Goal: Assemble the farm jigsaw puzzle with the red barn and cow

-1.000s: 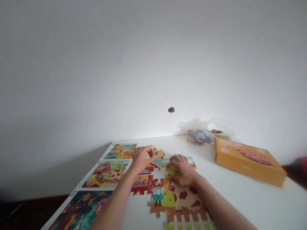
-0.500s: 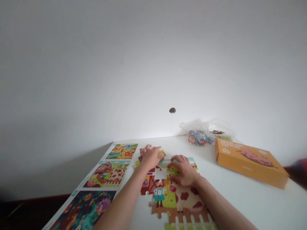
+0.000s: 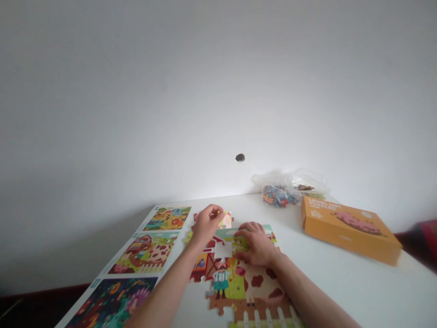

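A partly joined farm jigsaw puzzle (image 3: 257, 282) lies on the white table, showing a cow, a farmer, a barn and a fence. A square gap (image 3: 223, 249) shows white among its pieces above the farmer. Beyond the puzzle's upper edge, my left hand (image 3: 206, 223) has its thumb and fingers pinched at a pink and yellow-green puzzle piece (image 3: 226, 221). My right hand (image 3: 254, 243) rests palm down on the assembled part above the cow, fingers spread and holding nothing. Some loose pieces lie partly hidden behind my left hand.
A sheet with printed pictures (image 3: 141, 253) lies along the left side. At the back right are clear plastic bags (image 3: 280, 196) of pieces and an orange puzzle box (image 3: 351, 230). A white wall with a hole (image 3: 240, 157) rises behind the table.
My left hand's fingers have gone from spread over the loose pieces to pinched at one, which shows more now. My right hand stays on the puzzle. The whole view has shifted slightly.
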`<state>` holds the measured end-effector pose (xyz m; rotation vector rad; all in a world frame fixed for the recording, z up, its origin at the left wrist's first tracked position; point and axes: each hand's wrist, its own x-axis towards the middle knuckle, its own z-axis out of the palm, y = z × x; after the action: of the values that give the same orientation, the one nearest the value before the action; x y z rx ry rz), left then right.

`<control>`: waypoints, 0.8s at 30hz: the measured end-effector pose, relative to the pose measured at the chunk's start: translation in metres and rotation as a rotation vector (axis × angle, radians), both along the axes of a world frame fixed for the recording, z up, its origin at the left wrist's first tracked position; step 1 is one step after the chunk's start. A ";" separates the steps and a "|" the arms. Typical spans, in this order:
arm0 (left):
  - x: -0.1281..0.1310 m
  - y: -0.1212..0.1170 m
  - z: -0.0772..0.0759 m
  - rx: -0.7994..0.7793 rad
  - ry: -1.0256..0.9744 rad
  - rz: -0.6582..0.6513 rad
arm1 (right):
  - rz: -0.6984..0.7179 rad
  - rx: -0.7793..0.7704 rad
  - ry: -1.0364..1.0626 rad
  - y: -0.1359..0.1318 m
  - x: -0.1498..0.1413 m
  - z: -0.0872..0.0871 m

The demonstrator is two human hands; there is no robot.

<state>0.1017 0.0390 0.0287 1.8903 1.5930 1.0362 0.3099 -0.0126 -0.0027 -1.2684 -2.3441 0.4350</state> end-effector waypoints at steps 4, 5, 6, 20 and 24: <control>-0.023 -0.035 -0.011 -0.101 -0.569 -0.010 | 0.035 -0.088 -0.046 -0.003 0.001 0.005; -0.028 -0.040 -0.014 -0.152 -0.640 0.022 | 0.031 -0.113 -0.055 -0.003 0.002 0.006; -0.033 -0.043 -0.016 -0.186 -0.703 0.048 | 0.021 -0.132 -0.064 -0.004 0.002 0.007; -0.015 -0.072 -0.005 -0.481 -0.790 -0.245 | 0.018 0.077 0.134 -0.019 -0.012 0.017; -0.018 -0.072 -0.006 -0.459 -0.669 -0.321 | 0.043 0.087 0.101 -0.019 -0.013 0.016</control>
<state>0.0838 -0.0334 0.0223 1.2475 0.9890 0.9233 0.2964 -0.0314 0.0129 -1.1314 -2.2831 0.3966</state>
